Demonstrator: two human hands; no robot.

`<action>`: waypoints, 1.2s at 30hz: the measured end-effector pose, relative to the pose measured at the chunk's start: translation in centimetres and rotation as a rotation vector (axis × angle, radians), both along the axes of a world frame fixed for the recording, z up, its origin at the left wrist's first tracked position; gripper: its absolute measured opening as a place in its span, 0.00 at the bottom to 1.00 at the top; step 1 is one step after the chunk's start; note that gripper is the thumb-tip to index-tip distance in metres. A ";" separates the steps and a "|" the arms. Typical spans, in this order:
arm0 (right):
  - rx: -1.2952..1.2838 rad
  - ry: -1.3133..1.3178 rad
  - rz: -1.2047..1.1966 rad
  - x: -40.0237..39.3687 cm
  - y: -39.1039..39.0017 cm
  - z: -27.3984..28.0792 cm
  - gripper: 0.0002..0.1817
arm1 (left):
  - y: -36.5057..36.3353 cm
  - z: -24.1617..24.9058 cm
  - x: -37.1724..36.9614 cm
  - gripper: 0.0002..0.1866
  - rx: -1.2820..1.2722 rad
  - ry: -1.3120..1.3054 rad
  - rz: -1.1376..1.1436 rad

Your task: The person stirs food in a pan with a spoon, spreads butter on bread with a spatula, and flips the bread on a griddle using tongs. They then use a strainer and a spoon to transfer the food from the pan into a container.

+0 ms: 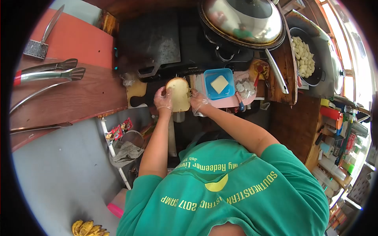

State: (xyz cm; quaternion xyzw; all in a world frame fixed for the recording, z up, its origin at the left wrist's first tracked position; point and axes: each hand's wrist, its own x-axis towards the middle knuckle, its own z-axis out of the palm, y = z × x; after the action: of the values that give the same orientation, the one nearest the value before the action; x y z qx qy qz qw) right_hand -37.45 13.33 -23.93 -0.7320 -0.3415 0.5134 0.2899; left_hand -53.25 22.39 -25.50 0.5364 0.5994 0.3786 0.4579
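A slice of bread [178, 94] with a brown crust at its top edge is upright between my two hands, in front of the stove. My left hand [163, 99], in a clear plastic glove, is closed on the bread's left edge. On the other side my right hand [199, 101], also gloved, has its fingers bent at the bread's right edge, where some shreds show. Just right of that hand, a blue container [210, 94] holds a pale yellow block [219, 84]. A knife handle [239, 100] lies beside the container.
Behind is the black stove [189, 63] with a lidded pan [244, 23], its handle [277, 70] pointing toward me. A pot of pale pieces [303, 57] stands far right. Tongs [51, 74] and a grater [36, 48] lie left. Bananas [88, 228] are at bottom left.
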 end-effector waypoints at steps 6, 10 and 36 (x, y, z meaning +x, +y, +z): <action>0.032 0.052 -0.021 0.1 0.1 0.6 0.32 | -1.1 3.3 1.1 0.27 0.173 0.546 -0.063; -0.035 0.119 -0.030 0.4 0.2 1.8 0.31 | -1.3 5.9 2.1 0.30 0.473 0.684 -0.245; 0.282 0.015 0.632 7.9 -8.3 11.4 0.16 | -9.3 13.9 6.4 0.16 0.925 0.751 -0.451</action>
State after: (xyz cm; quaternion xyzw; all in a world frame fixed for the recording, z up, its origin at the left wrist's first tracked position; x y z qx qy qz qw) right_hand -29.57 5.02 -12.55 -0.5389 -0.6168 0.5311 0.2172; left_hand -46.85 13.05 -11.65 0.8879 0.3660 0.2786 0.0063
